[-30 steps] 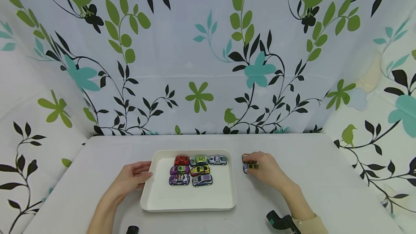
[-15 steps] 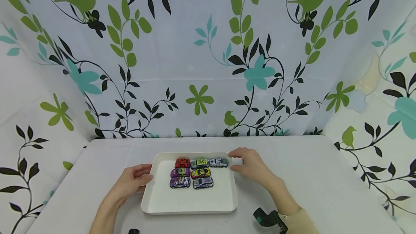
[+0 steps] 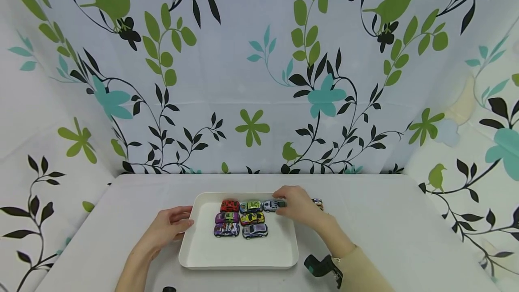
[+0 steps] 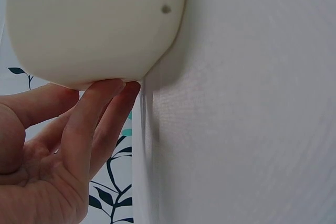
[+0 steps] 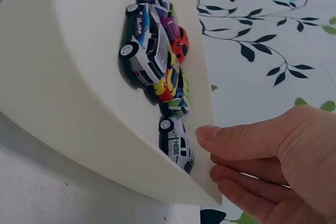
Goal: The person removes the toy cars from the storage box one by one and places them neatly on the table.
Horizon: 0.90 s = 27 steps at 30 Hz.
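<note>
A white tray (image 3: 239, 256) lies on the table with several small toy cars inside, among them a red car (image 3: 229, 205), a yellow car (image 3: 252, 218) and a silver car (image 3: 255, 231). My left hand (image 3: 168, 226) holds the tray's left rim between thumb and fingers. Over the tray's far right corner is my right hand (image 3: 298, 205), its fingertips beside a white toy car (image 5: 176, 142). The right wrist view shows its thumb and fingers apart, nothing visible between them. Behind that hand, an orange-and-white toy car (image 3: 318, 203) on the table is partly hidden.
The white table (image 3: 385, 238) reaches to a leaf-and-bird patterned curtain (image 3: 259, 80) at the back and sides. A black strap-like device (image 3: 320, 266) sits by my right wrist, and another black piece (image 3: 169, 289) shows at the lower edge.
My right hand has moved left from the toy cars beside the tray to its far right corner, over the white car's end. The left hand keeps its hold on the tray.
</note>
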Tool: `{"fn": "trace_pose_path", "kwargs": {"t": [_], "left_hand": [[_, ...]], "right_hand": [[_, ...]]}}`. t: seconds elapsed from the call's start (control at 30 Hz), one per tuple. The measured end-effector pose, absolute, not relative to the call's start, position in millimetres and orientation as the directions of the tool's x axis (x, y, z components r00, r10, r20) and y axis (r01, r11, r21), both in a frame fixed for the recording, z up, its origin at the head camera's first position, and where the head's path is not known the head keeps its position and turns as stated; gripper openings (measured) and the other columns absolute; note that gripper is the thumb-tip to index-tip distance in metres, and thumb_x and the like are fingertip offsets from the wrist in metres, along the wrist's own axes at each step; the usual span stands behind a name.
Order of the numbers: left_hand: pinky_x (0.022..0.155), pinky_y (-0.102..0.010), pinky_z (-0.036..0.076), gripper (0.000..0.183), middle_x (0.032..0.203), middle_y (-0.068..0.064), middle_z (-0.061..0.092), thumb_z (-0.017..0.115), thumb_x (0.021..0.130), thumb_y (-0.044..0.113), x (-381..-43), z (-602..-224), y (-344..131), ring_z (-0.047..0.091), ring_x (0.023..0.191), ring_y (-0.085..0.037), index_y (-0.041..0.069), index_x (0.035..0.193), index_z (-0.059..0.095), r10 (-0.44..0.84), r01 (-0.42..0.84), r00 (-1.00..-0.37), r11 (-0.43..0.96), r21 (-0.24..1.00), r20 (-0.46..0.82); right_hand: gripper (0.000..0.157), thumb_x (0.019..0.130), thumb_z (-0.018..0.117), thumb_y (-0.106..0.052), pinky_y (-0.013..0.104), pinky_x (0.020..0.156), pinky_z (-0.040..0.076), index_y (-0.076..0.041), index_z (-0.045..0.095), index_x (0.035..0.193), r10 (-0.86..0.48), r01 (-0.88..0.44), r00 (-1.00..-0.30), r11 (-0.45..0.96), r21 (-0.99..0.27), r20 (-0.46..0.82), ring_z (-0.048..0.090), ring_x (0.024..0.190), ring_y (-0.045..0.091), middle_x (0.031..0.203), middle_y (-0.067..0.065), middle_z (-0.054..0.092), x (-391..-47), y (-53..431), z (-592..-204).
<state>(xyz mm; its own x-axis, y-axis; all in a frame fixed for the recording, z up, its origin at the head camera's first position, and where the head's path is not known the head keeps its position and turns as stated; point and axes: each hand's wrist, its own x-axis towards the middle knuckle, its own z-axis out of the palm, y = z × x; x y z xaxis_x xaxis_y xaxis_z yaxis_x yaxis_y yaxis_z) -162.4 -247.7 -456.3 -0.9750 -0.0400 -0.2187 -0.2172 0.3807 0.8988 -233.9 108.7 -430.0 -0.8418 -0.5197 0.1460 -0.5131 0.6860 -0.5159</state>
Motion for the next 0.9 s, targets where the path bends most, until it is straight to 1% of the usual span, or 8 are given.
{"fn": "trace_pose_path", "kwargs": {"t": [0.07,0.2,0.43,0.53,0.73,0.9], "left_hand": [[0.080,-0.043,0.061,0.048,0.133,-0.030,0.059,0.064,0.096,0.006,-162.3,-456.8,-247.2,0.069,0.106,-0.030,-0.008,0.140,0.050,-0.037,-0.215,-0.975,0.374,0.902,-0.218],[0.081,-0.044,0.061,0.048,0.133,-0.031,0.059,0.064,0.096,0.005,-162.0,-456.9,-245.9,0.069,0.107,-0.032,-0.008,0.140,0.050,-0.036,-0.220,-0.974,0.367,0.904,-0.223],[0.082,-0.045,0.061,0.048,0.132,-0.031,0.059,0.064,0.096,0.005,-161.6,-455.2,-244.5,0.069,0.106,-0.033,-0.009,0.139,0.050,-0.032,-0.216,-0.975,0.362,0.907,-0.219],[0.082,-0.045,0.061,0.048,0.132,-0.031,0.059,0.065,0.095,0.005,-161.4,-455.0,-244.4,0.069,0.107,-0.033,-0.009,0.139,0.050,-0.032,-0.213,-0.976,0.363,0.907,-0.216],[0.082,-0.045,0.061,0.048,0.131,-0.031,0.060,0.065,0.095,0.005,-159.9,-453.6,-244.2,0.069,0.106,-0.032,-0.008,0.139,0.051,-0.039,-0.218,-0.975,0.362,0.907,-0.219],[0.083,-0.045,0.061,0.048,0.132,-0.031,0.059,0.065,0.095,0.004,-159.3,-453.5,-245.7,0.069,0.107,-0.033,-0.009,0.139,0.050,-0.035,-0.211,-0.976,0.356,0.910,-0.213]], "right_hand": [[0.038,0.080,0.081,-0.007,0.046,0.096,0.055,0.001,0.071,0.116,-0.516,-0.500,-0.848,0.703,-0.505,0.121,0.067,0.108,0.030,0.116,0.014,0.072,-235.6,105.7,-432.0],[0.038,0.079,0.081,-0.006,0.048,0.097,0.054,0.001,0.072,0.115,-0.521,-0.493,-0.849,0.724,-0.482,0.088,0.067,0.110,0.031,0.115,0.014,0.072,-238.0,101.1,-435.5],[0.036,0.079,0.080,-0.003,0.048,0.098,0.053,0.002,0.072,0.114,-0.541,-0.520,-0.836,0.726,-0.450,0.093,0.067,0.111,0.033,0.114,0.016,0.073,-240.8,97.3,-441.1],[0.034,0.078,0.079,0.000,0.048,0.095,0.055,0.002,0.073,0.112,-0.549,-0.538,-0.828,0.721,-0.436,0.114,0.068,0.108,0.033,0.111,0.016,0.073,-241.7,96.8,-442.8],[0.030,0.077,0.080,0.002,0.043,0.088,0.057,-0.001,0.074,0.107,-0.545,-0.545,-0.829,0.734,-0.404,0.128,0.069,0.099,0.026,0.104,0.011,0.074,-242.6,95.0,-445.8],[0.029,0.077,0.078,0.004,0.041,0.086,0.058,-0.004,0.075,0.105,-0.526,-0.530,-0.841,0.749,-0.397,0.129,0.069,0.096,0.023,0.101,0.007,0.074,-243.5,92.7,-447.8]]}}
